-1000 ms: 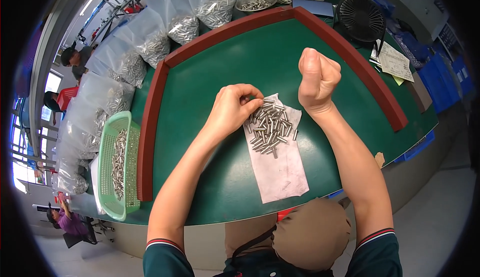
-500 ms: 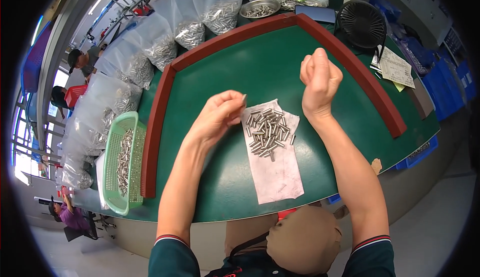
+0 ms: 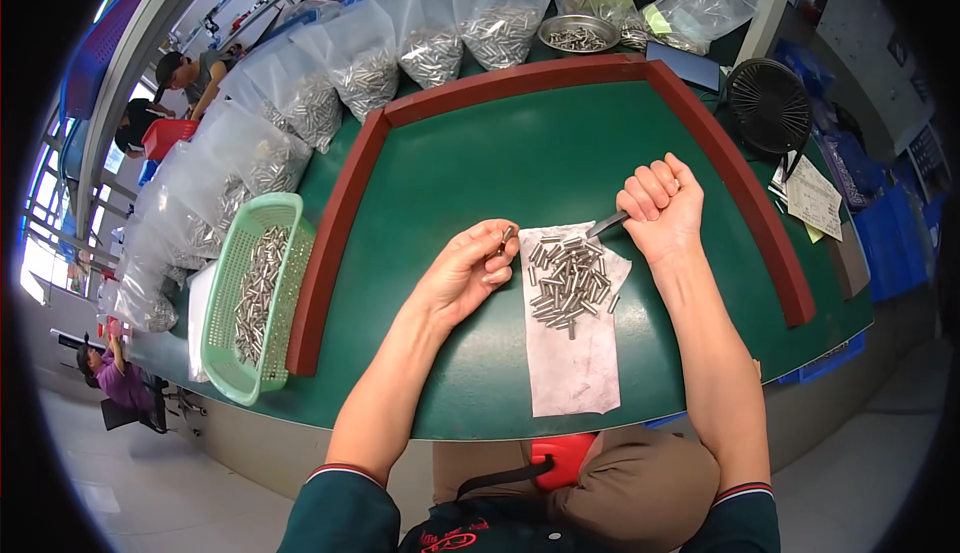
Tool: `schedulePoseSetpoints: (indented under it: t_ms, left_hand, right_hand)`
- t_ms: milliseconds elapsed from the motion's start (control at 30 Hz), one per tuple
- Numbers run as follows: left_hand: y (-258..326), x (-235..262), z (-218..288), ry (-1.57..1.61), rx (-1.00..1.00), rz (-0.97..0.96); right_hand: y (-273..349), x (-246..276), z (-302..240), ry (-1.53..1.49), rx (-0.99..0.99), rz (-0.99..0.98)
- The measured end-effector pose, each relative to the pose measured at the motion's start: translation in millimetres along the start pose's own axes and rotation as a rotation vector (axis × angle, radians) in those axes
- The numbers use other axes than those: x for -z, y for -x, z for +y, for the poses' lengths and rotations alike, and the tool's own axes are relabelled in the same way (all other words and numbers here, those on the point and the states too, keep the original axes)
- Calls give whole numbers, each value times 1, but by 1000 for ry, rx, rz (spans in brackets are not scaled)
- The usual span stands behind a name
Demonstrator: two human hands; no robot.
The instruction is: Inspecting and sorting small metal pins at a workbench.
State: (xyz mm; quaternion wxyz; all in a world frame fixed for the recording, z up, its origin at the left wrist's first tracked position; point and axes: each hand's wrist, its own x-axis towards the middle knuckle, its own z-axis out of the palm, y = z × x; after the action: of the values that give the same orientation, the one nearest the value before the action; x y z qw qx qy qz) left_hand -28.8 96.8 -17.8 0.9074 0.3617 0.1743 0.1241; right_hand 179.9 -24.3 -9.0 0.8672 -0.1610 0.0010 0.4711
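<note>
Green smooth tabletop (image 3: pixel 500 143), workshop around. Left hand (image 3: pixel 465 271) pinches a small silver metal pin (image 3: pixel 508 234), tilted up-right. Right hand (image 3: pixel 664 211) fisted round a dark grey flat strip (image 3: pixel 607 224), slanting down-left to loose silver pin pile (image 3: pixel 572 285) between hands, left slightly nearer. Pale pink cloth (image 3: pixel 575 383) beneath; red-brown rail (image 3: pixel 525 77), light-green plastic basket (image 3: pixel 287 298) beyond.

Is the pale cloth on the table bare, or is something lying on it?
Partly covered: a pile of small metal pins lies on its far part, while the near part of the pale cloth shows bare.
</note>
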Motion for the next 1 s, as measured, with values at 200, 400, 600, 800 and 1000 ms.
schedulePoseSetpoints:
  t_ms: [200, 400, 600, 800, 1000]
  left_hand:
    - [-1, -5, -1, 2, 12, -4]
    - [3, -17, 1, -302, -11, 93]
    - [-4, -17, -3, -1271, -410, 300]
    - [-10, -18, -14, -1516, -502, 323]
    - [-12, -17, -18, -1599, -596, 344]
  right_hand:
    - [2, -1, -5, -5, 18, -21]
    - [11, -14, 2, 111, 81, -32]
    - [22, -36, 23, 357, 255, -157]
    - [9, -46, 55, 445, 243, -197]
    - [7, -38, 70, 486, 195, -122]
